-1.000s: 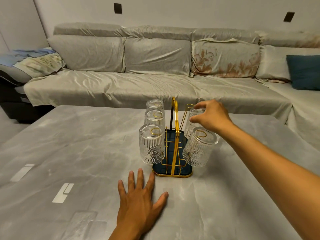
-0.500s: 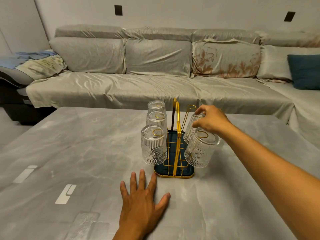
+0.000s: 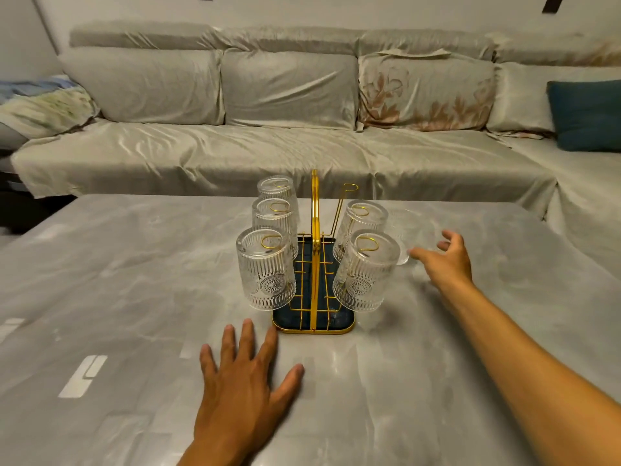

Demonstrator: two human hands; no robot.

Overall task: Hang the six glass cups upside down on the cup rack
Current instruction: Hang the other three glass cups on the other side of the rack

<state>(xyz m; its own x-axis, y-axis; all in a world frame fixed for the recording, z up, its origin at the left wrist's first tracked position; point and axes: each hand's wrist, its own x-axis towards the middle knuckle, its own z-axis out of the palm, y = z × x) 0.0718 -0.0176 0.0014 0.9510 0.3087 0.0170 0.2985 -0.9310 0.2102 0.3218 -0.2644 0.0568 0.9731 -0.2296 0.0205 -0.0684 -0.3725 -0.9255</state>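
A gold wire cup rack (image 3: 314,210) with a dark blue base stands mid-table. Three ribbed glass cups hang upside down on its left side, the nearest one (image 3: 266,269) in front. On the right side hang two cups, a near cup (image 3: 364,272) and a middle cup (image 3: 363,223). The far right prong (image 3: 349,188) is bare. One more glass cup (image 3: 401,235) stands on the table right of the rack. My right hand (image 3: 445,260) is open, its fingertips close to that cup. My left hand (image 3: 247,375) lies flat on the table in front of the rack.
The grey marble-look table (image 3: 134,297) stretches to all sides of the rack. Behind its far edge runs a long sofa (image 3: 285,146) under a grey cover, with a dark teal cushion (image 3: 586,116) at the right.
My right hand has let go of the middle right cup, now hanging on its prong, and moved right and down toward the loose cup. The view has moved closer. My left hand stays flat.
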